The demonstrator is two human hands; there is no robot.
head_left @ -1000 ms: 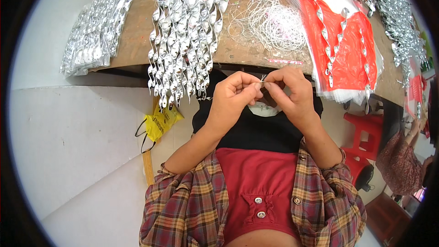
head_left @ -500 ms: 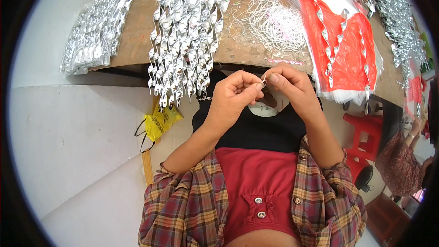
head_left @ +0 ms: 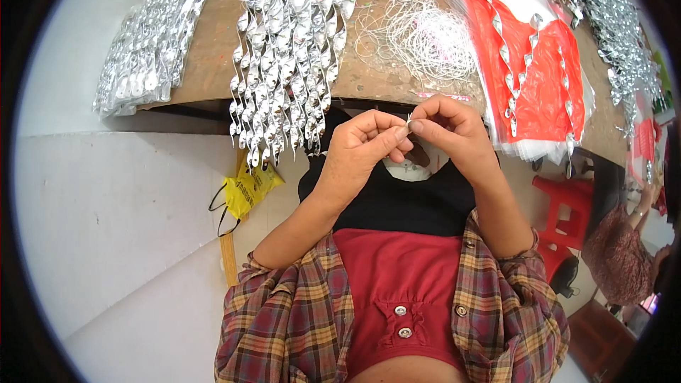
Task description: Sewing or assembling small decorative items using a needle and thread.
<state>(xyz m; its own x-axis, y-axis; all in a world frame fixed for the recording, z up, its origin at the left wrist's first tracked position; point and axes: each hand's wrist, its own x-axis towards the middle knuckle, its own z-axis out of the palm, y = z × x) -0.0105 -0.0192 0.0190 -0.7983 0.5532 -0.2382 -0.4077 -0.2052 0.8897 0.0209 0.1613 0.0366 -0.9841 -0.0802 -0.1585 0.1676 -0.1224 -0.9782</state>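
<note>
Just past the table's front edge, my left hand (head_left: 367, 143) and my right hand (head_left: 454, 131) meet fingertip to fingertip. Both are closed in a pinch on a thin white string (head_left: 408, 118), whose short ends poke up between the fingertips. The rest of the string is hidden by my fingers. A loose tangle of white string (head_left: 429, 35) lies on the table beyond my hands. Left of it, many twisted silver strips (head_left: 287, 71) lie side by side, their lower ends hanging over the edge.
On the brown table (head_left: 213, 50) are bagged silver strips (head_left: 152, 50) at far left and red-and-clear plastic bags (head_left: 528, 78) bearing several twisted strips. Silver tinsel-like pieces (head_left: 610, 28) heap at far right. Below stand a yellow bag (head_left: 250, 190) and red stool (head_left: 567, 202); another person (head_left: 621, 259) is at right.
My fingertips have drawn tighter together, and the string's short ends now stand up between them. My right fingers have shifted slightly. Everything on the table stays put.
</note>
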